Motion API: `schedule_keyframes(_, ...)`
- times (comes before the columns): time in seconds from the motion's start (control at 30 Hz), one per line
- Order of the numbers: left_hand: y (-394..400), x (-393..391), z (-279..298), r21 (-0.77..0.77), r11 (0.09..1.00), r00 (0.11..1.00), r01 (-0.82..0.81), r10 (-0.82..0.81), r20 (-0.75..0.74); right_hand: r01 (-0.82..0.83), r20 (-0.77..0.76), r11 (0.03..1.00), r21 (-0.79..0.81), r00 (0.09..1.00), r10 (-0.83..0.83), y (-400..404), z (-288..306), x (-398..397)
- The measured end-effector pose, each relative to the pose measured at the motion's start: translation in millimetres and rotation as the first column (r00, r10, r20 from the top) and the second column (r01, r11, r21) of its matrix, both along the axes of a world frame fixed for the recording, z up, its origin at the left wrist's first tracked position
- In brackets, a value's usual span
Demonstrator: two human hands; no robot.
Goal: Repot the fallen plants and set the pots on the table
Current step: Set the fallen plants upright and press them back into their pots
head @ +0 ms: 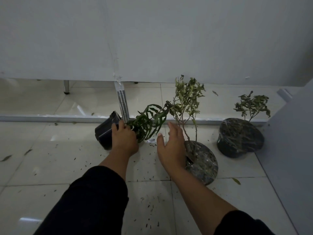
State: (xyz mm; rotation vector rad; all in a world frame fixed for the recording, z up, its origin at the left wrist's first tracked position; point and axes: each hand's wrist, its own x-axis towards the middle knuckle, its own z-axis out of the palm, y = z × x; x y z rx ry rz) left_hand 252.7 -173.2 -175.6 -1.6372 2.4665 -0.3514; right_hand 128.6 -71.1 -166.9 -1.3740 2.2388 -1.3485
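Nearest, two dark sleeves, forearms reaching out over the tiled floor [50,146]. Left hand [124,139] curled and clamped on the mouth of a black pot [104,133] lying on its side, close to the metal rail [50,118] at the floor's far edge. Dark-green fern-like plant [149,121] spilling out of that pot toward the right, fronds low over the tiles. Right hand [171,146] spread, fingers apart, palm turned left, gripping nothing, hovering just beside the fronds. Behind that hand, a second pot [201,163], upright and a little tilted, with a thin-stemmed, pale-leaved plant [186,100]. Third pot [240,138] farther right, near the floor's right edge, carrying a small leafy plant [252,106]. Soil crumbs [152,206] and stray leaves scattered across the tiles. White panel [152,39] beyond the rail.
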Motion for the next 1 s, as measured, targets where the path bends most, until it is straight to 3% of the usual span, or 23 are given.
schedule_keyframes(0.1, -0.6, -10.7, 7.0, -0.001, 1.000, 0.992, 0.021, -0.021, -0.128, -0.061, -0.087, 0.990, -0.126, 0.995, 0.050, -1.0, 8.2, -0.8)
schedule_keyframes(0.2, -5.6, -26.6, 18.4, -0.062, 0.996, 0.944, 0.061, -0.078, -0.322, -0.176, -0.271, 0.977, -0.117, 0.953, 0.139, -11.1, 17.9, -6.6)
schedule_keyframes(0.37, -13.7, -58.0, 32.0, -0.170, 0.978, 0.684, 0.119, -0.205, -0.700, -0.164, -0.609, 0.980, -0.113, 0.791, 0.063, -42.8, 37.9, -32.2)
schedule_keyframes(0.5, -22.2, -76.3, 23.7, 0.099, 0.940, 0.480, 0.326, -0.075, -0.874, -0.005, -0.776, 1.000, 0.020, 0.630, 0.019, -57.9, 46.3, -52.7)
schedule_keyframes(0.57, -24.8, -82.0, 15.6, 0.178, 0.903, 0.497, 0.391, -0.045, -0.866, 0.035, -0.813, 0.996, 0.078, 0.581, 0.043, -58.8, 45.3, -59.7)
schedule_keyframes(0.67, -23.8, -90.3, 7.2, 0.219, 0.921, 0.597, 0.321, -0.018, -0.802, 0.096, -0.824, 0.988, 0.119, 0.564, 0.044, -58.2, 41.6, -67.9)
schedule_keyframes(0.8, -21.8, -93.1, 15.4, 0.074, 0.964, 0.712, 0.255, -0.135, -0.689, 0.150, -0.842, 0.984, 0.096, 0.539, 0.000, -60.9, 44.1, -74.9)
schedule_keyframes(1.0, -22.9, -81.9, 21.0, -0.037, 0.965, 0.740, 0.260, -0.223, -0.635, 0.173, -0.824, 0.983, 0.060, 0.565, -0.049, -57.3, 50.5, -83.7)
